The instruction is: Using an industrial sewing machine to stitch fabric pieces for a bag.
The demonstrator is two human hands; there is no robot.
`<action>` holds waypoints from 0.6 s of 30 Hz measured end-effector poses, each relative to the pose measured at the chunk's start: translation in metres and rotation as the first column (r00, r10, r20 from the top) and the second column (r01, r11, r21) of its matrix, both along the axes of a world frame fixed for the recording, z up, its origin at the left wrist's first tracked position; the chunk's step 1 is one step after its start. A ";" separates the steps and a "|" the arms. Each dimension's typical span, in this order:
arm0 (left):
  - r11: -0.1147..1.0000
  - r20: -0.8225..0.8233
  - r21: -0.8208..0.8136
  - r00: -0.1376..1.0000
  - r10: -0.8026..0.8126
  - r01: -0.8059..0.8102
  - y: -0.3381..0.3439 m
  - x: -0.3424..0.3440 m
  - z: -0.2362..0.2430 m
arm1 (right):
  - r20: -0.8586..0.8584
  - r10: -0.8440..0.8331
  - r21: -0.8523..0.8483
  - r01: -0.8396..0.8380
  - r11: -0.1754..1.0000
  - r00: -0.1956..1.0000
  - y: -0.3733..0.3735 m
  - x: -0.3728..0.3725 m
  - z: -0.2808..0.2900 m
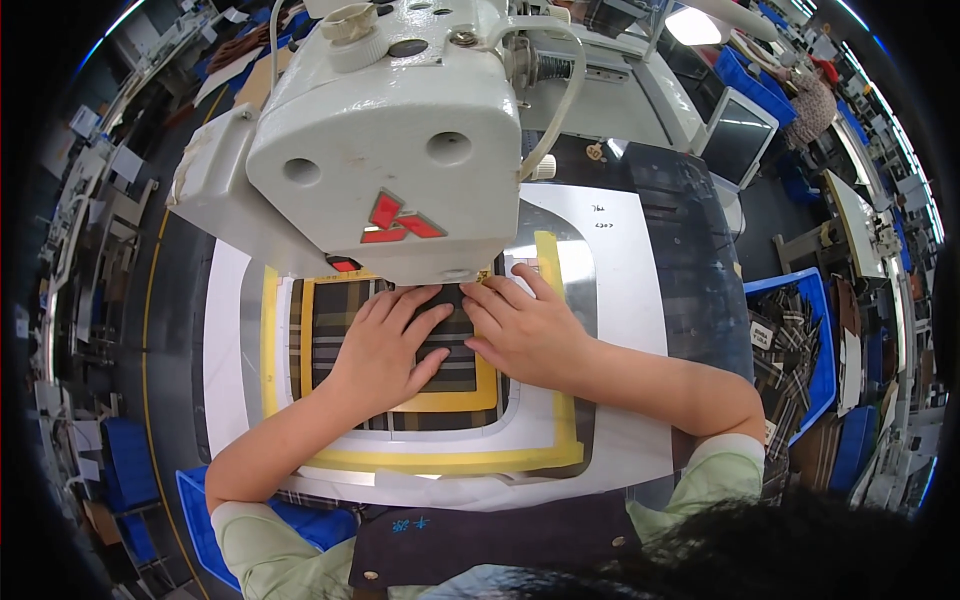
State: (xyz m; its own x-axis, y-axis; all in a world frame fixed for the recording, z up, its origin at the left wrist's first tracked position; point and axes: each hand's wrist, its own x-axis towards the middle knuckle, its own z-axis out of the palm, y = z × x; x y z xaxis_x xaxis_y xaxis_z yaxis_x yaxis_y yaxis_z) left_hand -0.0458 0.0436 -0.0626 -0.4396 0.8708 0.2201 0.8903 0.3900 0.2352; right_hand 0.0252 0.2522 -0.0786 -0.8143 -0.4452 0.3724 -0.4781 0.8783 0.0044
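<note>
A dark plaid fabric piece (335, 325) lies flat inside a yellow rectangular frame (450, 402), beneath a large white sewing machine head (400, 150). My left hand (395, 340) rests on the fabric with its fingers spread. On the right side of the frame, my right hand (525, 325) lies palm down, fingers apart, its tips touching the frame's edge and the cloth. Neither hand grips anything. The machine head hides the far edge of the fabric and the needle area. Around the frame lies a template edged with yellow tape (565, 420), on a white sheet (635, 340).
At the right stands a blue bin (822, 350) heaped with plaid pieces. Another blue bin (205, 515) sits at the lower left, by my left elbow. Behind the dark worktable (690, 240) are a monitor (738, 135) and a person (812, 108) farther off.
</note>
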 end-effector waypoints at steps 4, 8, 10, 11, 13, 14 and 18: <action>1.000 -0.005 0.000 1.000 0.022 -0.022 -0.003 0.000 -0.002 | 0.025 0.028 0.002 -0.028 1.000 0.999 -0.006 -0.004 0.000; 1.000 0.010 0.007 0.999 0.030 -0.031 -0.008 -0.004 -0.001 | 0.054 0.018 -0.034 -0.016 0.999 0.998 -0.010 -0.007 0.001; 0.999 0.027 0.006 0.999 0.034 -0.034 -0.009 -0.004 0.000 | 0.066 0.025 -0.065 -0.020 0.998 0.998 -0.011 -0.008 0.002; 0.999 0.043 0.027 0.999 0.024 -0.025 -0.010 -0.006 0.002 | 0.057 0.028 -0.092 -0.023 0.996 0.998 -0.012 -0.009 0.002; 0.999 0.096 0.041 0.995 0.007 -0.011 -0.013 -0.009 0.001 | 0.062 0.061 -0.072 -0.057 0.996 0.996 -0.013 0.000 0.002; 0.999 0.100 0.043 0.995 0.011 -0.015 -0.013 -0.010 0.000 | 0.054 0.095 -0.051 -0.092 0.994 0.994 -0.014 0.006 0.002; 0.999 0.151 0.046 0.988 -0.026 0.019 -0.014 -0.010 -0.001 | 0.049 0.200 -0.054 -0.197 0.979 0.979 -0.024 0.035 0.004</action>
State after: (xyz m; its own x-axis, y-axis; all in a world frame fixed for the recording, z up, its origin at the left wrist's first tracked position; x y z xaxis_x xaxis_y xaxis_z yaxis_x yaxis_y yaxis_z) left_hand -0.0560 0.0294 -0.0633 -0.4508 0.8720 0.1909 0.8518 0.3563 0.3840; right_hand 0.0602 0.2280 -0.0749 -0.7310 -0.5824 0.3555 -0.6414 0.7643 -0.0669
